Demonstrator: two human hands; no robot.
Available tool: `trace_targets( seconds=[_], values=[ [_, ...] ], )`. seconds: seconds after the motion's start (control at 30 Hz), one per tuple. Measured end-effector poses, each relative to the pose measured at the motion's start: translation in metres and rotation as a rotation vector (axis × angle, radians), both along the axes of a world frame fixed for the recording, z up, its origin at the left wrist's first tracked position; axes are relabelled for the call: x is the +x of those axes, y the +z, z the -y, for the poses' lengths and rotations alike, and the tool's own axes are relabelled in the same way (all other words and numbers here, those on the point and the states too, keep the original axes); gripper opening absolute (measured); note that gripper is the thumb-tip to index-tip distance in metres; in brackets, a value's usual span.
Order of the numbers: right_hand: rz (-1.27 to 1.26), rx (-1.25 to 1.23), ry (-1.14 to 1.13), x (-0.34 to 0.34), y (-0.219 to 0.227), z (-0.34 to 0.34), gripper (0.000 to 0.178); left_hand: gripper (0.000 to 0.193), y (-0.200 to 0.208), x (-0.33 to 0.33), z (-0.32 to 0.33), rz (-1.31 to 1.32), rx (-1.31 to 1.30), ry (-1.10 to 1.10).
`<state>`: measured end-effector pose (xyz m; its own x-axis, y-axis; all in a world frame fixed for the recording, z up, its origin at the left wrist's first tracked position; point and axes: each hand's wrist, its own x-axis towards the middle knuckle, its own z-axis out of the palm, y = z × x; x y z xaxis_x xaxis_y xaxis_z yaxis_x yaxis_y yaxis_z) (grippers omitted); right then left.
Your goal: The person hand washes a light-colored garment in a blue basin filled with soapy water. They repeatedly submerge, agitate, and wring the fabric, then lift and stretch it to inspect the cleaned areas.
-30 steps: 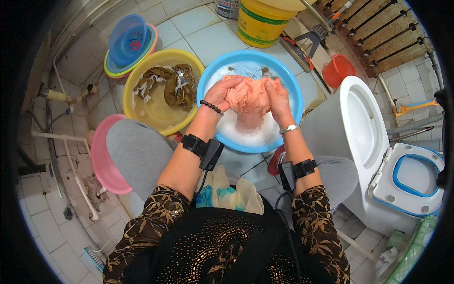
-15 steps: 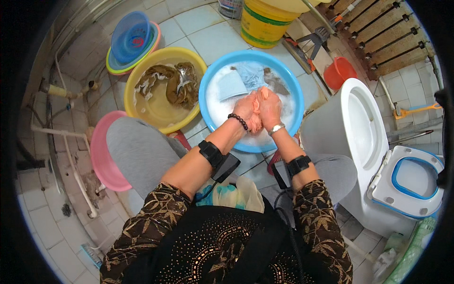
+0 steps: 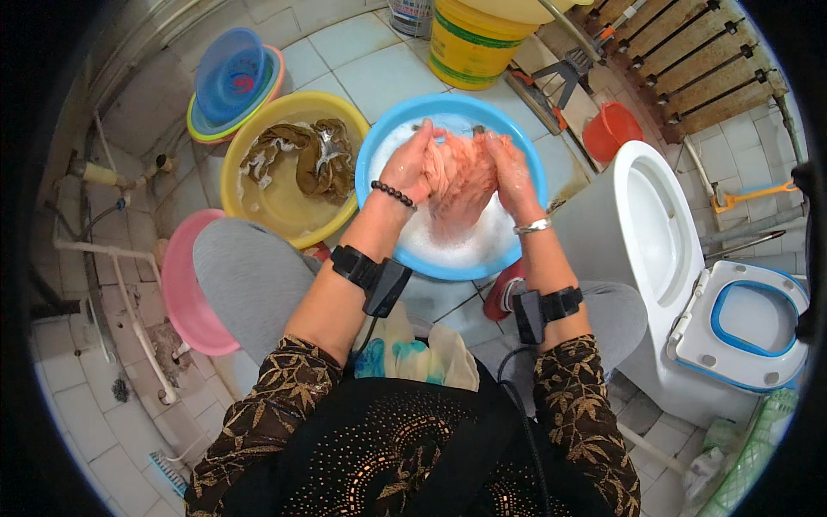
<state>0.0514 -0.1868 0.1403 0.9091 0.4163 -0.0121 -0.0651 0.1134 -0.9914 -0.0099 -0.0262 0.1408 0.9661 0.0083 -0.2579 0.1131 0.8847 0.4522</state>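
Note:
Over the light blue basin (image 3: 457, 272), a wet salmon-pink cloth (image 3: 463, 185) is stretched between my two hands. My left hand (image 3: 408, 165), below a dark bead bracelet, grips the cloth's left side. The other side is held by my right hand (image 3: 514, 177), with a silver bracelet at its wrist. The cloth's lower part hangs down to the white soapy water (image 3: 431, 243) in the basin. Cloth and hands cover the middle of the basin, so the light blue cloths seen before are hidden.
Left of the blue basin stands a yellow basin (image 3: 231, 185) holding a brown cloth (image 3: 320, 168) in water. Stacked basins (image 3: 226, 65) and a pink basin (image 3: 191, 293) stand further left. At right are a white toilet (image 3: 642, 284) and a red bucket (image 3: 613, 132); a yellow bucket (image 3: 474, 43) is behind.
My hands were together, squeezing the bunched pink cloth. They have moved apart, and the cloth is now spread between them, covering the light blue items.

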Motion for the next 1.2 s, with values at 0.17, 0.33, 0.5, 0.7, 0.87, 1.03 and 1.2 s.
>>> trace_targets(
  seconds=[0.17, 0.33, 0.5, 0.7, 0.87, 1.03, 1.2],
  values=[
    [0.202, -0.109, 0.143, -0.031, 0.019, -0.025, 0.058, 0.038, 0.018, -0.003, 0.006, 0.241, 0.142, -0.124],
    [0.160, -0.175, 0.054, -0.021, 0.021, -0.025, 0.044, 0.054, 0.029, -0.009, 0.002, 0.287, 0.389, 0.010],
    [0.141, -0.052, 0.035, -0.018, 0.050, -0.029, 0.030, 0.065, 0.008, -0.003, -0.002, 0.330, 0.343, 0.170],
    [-0.157, 0.423, 0.032, -0.003, 0.082, -0.029, 0.016, 0.064, -0.036, -0.013, 0.004, 0.482, 0.817, -0.338],
    [0.391, -0.367, -0.337, 0.033, 0.046, -0.002, 0.020, 0.055, -0.039, -0.020, 0.000, 0.182, 0.226, -0.252],
    [0.398, -0.425, -0.245, -0.033, 0.009, -0.021, 0.028, 0.040, -0.045, -0.017, 0.008, 0.069, -0.351, -0.283],
    [0.531, -0.658, -0.179, -0.087, -0.002, -0.048, 0.018, 0.032, -0.058, -0.025, 0.028, -0.033, -0.266, -0.096]
  ],
)
